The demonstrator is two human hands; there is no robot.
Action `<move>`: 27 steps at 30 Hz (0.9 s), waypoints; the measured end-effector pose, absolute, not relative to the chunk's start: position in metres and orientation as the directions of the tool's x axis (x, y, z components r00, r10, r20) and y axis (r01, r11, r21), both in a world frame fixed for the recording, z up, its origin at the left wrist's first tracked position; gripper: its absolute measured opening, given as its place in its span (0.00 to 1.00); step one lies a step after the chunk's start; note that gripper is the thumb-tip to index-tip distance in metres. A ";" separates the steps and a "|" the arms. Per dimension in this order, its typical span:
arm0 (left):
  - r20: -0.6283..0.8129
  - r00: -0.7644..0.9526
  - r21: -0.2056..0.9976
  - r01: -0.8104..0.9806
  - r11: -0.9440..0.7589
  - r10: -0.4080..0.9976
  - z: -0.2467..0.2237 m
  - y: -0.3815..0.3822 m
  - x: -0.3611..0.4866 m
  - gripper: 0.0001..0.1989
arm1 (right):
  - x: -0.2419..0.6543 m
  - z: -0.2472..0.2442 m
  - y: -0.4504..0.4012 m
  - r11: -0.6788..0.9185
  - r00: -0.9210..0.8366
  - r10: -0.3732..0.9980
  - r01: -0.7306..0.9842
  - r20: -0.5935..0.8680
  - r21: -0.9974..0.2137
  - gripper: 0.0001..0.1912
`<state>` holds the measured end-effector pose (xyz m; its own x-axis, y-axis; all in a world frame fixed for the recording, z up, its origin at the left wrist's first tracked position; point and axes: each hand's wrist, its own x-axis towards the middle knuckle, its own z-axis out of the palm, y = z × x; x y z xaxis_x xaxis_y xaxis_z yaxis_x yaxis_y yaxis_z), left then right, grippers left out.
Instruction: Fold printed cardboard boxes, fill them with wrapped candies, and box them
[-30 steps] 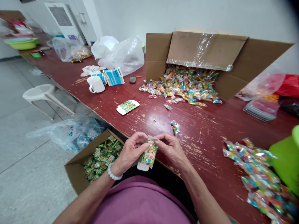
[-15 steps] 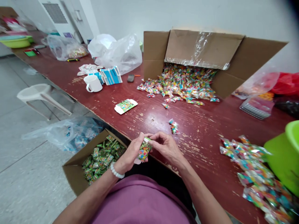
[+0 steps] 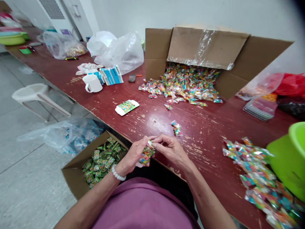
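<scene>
My left hand (image 3: 133,156), with a pale beaded bracelet on the wrist, is wrapped round a small green printed carton (image 3: 146,156) at the table's front edge. The thumb and fingers of my right hand (image 3: 170,150) pinch the white flap at the carton's upper end. A pale flap also sticks out at its lower end; the inside is hidden. Just beyond my hands lie a few small wrapped candy packets (image 3: 176,128). Another green carton (image 3: 127,107), flat-looking with its white end flaps out, rests on the table to the left.
A large cardboard box (image 3: 207,44) spills candy packets at the back. Below left, an open box (image 3: 73,173) holds many green cartons. A white mug (image 3: 94,84), plastic bags (image 3: 126,52), more packets (image 3: 256,171) and a lime-green basin (image 3: 286,159) stand around. A white stool (image 3: 32,92) is beside the table.
The view has shifted slightly. My left hand still holds the carton, and my right fingers stay at its upper flap, which looks pressed further in.
</scene>
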<state>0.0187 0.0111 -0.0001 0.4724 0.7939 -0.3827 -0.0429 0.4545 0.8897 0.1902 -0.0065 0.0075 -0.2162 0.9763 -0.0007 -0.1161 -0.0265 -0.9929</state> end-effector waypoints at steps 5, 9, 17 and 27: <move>-0.381 0.428 0.892 -0.062 0.447 0.820 -0.002 0.009 0.022 0.28 | 0.185 -0.004 -0.011 0.259 -0.202 0.958 0.303 0.204 -0.917 0.07; -0.407 0.448 0.846 -0.144 0.514 0.796 -0.003 0.009 0.026 0.23 | 0.196 -0.015 0.004 0.274 -0.131 0.962 0.429 0.241 -0.861 0.10; -0.291 0.302 0.924 -0.156 0.349 0.908 -0.003 0.033 0.011 0.22 | 0.284 -0.041 0.056 -0.304 0.460 0.881 0.732 0.112 -0.609 0.20; -0.231 0.134 0.962 -0.118 0.247 0.964 -0.020 0.060 0.003 0.27 | 0.282 -0.044 0.071 -0.206 0.444 0.895 0.460 0.023 -0.864 0.17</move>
